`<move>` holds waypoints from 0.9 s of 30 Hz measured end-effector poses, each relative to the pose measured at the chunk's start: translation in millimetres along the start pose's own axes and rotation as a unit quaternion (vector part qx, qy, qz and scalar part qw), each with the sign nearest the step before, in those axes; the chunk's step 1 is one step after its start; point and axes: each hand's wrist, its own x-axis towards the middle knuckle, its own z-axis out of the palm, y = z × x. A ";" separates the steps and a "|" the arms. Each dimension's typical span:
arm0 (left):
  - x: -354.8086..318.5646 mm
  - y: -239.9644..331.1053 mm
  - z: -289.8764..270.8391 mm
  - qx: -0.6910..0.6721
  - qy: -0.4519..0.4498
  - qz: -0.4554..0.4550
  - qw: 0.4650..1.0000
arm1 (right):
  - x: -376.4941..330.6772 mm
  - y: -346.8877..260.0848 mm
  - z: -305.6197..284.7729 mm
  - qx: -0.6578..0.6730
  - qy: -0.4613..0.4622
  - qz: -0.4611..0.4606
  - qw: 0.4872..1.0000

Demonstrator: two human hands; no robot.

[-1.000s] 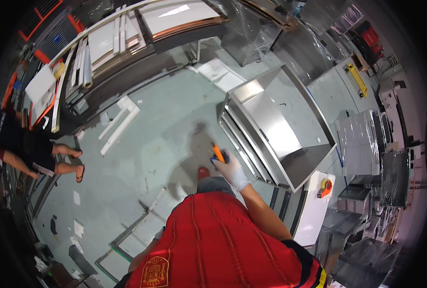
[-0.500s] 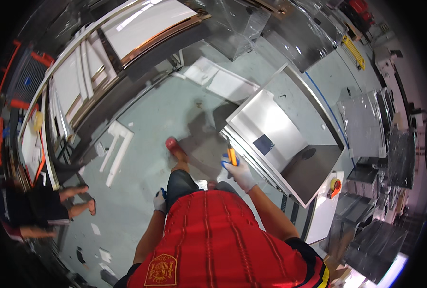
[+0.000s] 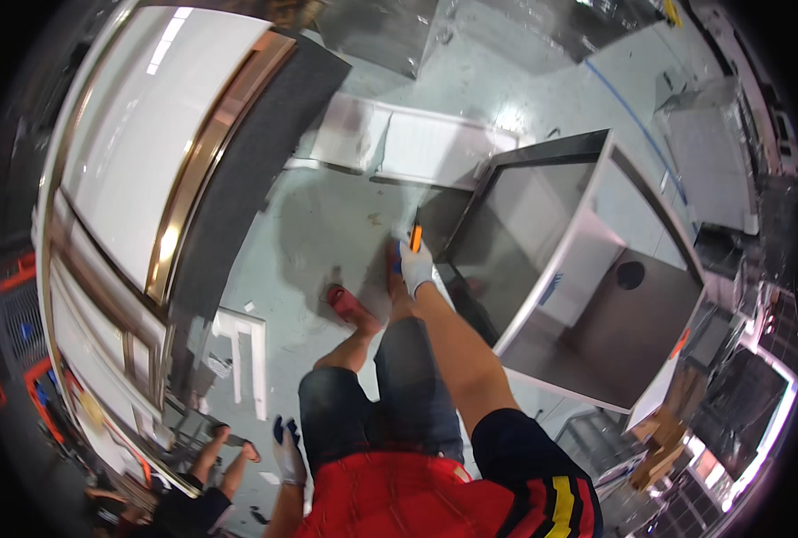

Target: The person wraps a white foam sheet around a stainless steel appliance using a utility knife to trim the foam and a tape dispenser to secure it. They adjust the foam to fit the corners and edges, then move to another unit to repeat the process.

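My right hand, in a white and blue work glove, is closed around an orange-handled knife. A thin dark tip points away from me. To the right of this hand stands a large metal cabinet shell, open at the front, with a dark round spot on an inner panel. Hand and cabinet appear apart. My left hand, gloved the same way, hangs low beside my left thigh. Its blue-coated fingers are loosely spread, and nothing shows in them.
White foam strips lie on the floor ahead, by the cabinet. At left stands a rack or table with white panels and a dark edge. A white foam frame rests beside it. Another person is at lower left. Wrapped boxes stand at right.
I have stepped forward, and the left rack now looks closer. My right hand with the knife has reached farther ahead, past the cabinet's near side. My left hand's fingers have come into clearer view.
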 end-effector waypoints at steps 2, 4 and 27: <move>-14.4 18.5 28.5 0.159 0.058 -0.038 0.985 | 87.2 18.5 15.2 -0.112 0.001 -0.062 0.992; -12.8 33.7 54.4 0.336 0.110 -0.094 0.931 | 178.3 44.6 34.9 -0.203 0.050 -0.061 0.976; 308.7 151.7 422.1 0.233 -0.286 0.013 0.929 | 246.6 3.8 -89.1 0.282 0.236 0.161 0.916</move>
